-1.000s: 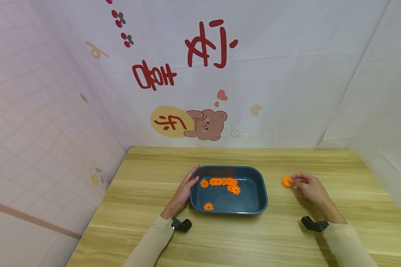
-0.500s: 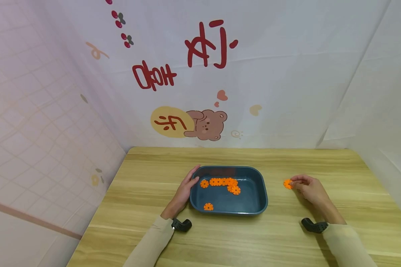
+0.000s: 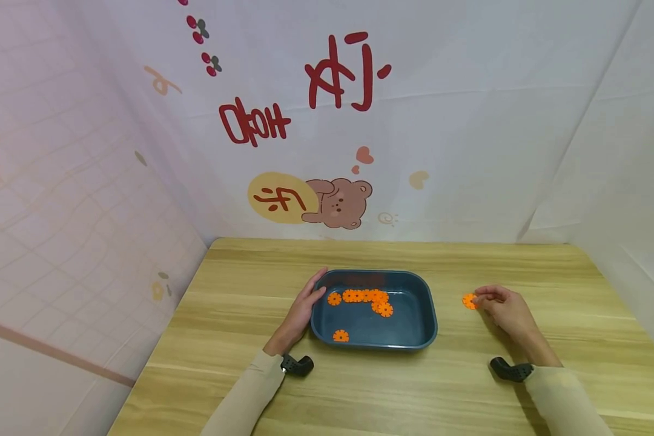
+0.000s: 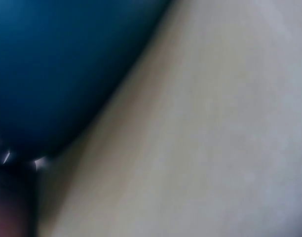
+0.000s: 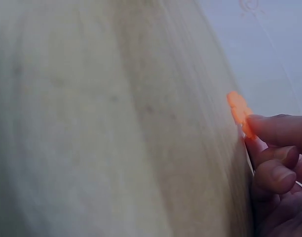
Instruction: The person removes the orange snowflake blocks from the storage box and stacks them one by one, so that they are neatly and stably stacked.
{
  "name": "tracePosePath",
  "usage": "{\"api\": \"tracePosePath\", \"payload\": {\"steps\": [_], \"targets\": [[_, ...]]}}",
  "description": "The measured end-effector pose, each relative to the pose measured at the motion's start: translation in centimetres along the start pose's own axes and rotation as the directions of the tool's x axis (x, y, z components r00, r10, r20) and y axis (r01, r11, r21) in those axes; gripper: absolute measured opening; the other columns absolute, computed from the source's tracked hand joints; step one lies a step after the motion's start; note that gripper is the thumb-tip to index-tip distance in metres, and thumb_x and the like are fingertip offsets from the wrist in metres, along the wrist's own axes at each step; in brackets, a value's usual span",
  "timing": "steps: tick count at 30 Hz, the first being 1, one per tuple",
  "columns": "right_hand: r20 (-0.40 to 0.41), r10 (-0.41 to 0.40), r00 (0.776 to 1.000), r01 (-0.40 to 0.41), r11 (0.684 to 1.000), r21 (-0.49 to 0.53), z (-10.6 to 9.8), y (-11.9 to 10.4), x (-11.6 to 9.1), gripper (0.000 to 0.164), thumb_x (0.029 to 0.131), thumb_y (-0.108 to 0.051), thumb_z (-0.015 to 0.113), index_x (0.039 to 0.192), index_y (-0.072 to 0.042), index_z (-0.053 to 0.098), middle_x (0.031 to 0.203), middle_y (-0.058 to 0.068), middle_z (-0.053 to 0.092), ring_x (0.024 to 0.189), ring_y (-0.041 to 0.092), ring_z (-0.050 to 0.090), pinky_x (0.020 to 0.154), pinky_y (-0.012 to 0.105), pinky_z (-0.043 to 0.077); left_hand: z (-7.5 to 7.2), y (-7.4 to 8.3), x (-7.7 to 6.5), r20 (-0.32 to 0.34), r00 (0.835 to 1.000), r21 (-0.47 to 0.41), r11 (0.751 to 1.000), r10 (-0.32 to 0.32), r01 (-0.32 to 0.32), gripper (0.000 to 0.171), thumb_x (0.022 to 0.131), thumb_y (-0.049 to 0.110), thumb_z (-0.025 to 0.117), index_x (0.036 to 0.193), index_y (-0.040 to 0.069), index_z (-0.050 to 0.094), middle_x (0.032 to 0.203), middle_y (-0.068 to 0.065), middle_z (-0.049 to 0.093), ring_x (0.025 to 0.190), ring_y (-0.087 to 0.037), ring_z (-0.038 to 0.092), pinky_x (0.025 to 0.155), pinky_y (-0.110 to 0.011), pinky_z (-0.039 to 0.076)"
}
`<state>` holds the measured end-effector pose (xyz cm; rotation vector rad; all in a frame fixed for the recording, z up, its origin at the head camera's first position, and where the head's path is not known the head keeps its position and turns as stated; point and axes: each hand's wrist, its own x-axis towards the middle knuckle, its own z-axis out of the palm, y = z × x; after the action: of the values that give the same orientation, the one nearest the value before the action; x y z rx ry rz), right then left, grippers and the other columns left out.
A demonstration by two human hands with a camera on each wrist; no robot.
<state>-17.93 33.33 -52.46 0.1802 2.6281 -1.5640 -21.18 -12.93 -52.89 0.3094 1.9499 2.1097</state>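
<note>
With a closed pinch grip, the right hand (image 3: 508, 312) holds an orange disc (image 3: 468, 301) by one edge, right of the blue tray (image 3: 409, 328) — the left hand (image 3: 300, 313), fingers outstretched along its side, seemingly steadying it.

Pale wood-grain table (image 3: 381, 393), rounded far corners. A white, creased back sheet (image 3: 479, 127) stood behind it, printed with bold red characters (image 3: 335, 72), a brown bear (image 3: 342, 206) beside a yellow oval (image 3: 281, 213), and red cherries (image 3: 198, 37) at upper left. Two pink hearts (image 3: 364, 155) lay above the bear; a pale yellow heart (image 3: 418, 179) and a faint spiral sun (image 3: 386, 218) were to its right. Left sheet (image 3: 87, 200) carried faint grid lines, a small yellow flower (image 3: 157, 290) and, low down, a slanting pinkish band (image 3: 49, 347).
</note>
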Motion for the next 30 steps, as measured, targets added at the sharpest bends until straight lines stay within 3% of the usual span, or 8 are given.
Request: {"api": "tracePosePath", "payload": {"steps": [13,21,30], "targets": [[-0.024,0.019,1.0,-0.019,1.0,0.014,0.0,0.2,0.2,0.035,0.1,-0.021,0.059,0.126,0.002,0.059,0.091,-0.011,0.063,0.06,0.006,0.048,0.049,0.025,0.044,0.0,0.0,0.0,-0.01,1.0,0.019,1.0,0.001,-0.001,0.053,0.106,0.027,0.044,0.157,0.018,0.031,0.164,0.0,0.02,0.151,-0.024,0.016,0.121,-0.047,0.014],[-0.048,0.0,0.999,-0.001,1.0,-0.028,0.2,0.1,0.2,0.04,0.098,-0.028,0.063,0.124,0.003,0.061,0.096,-0.006,0.066,0.076,0.004,0.056,0.062,0.022,0.049,0.0,0.0,0.0,0.0,1.0,0.011,1.0,0.007,-0.007,0.055,0.106,0.027,0.044,0.157,0.014,0.029,0.165,-0.002,0.019,0.151,-0.024,0.014,0.121,-0.049,0.012],[-0.073,-0.093,0.993,0.086,0.991,-0.103,0.9,-2.7,-0.4,0.041,0.098,-0.032,0.062,0.123,0.001,0.064,0.099,0.0,0.065,0.078,0.004,0.055,0.061,0.023,0.047,0.0,0.1,-0.1,-0.003,1.0,0.005,1.0,0.002,-0.002,0.056,0.106,0.027,0.045,0.157,0.013,0.028,0.165,-0.001,0.019,0.151,-0.024,0.014,0.121,-0.049,0.012]]}}
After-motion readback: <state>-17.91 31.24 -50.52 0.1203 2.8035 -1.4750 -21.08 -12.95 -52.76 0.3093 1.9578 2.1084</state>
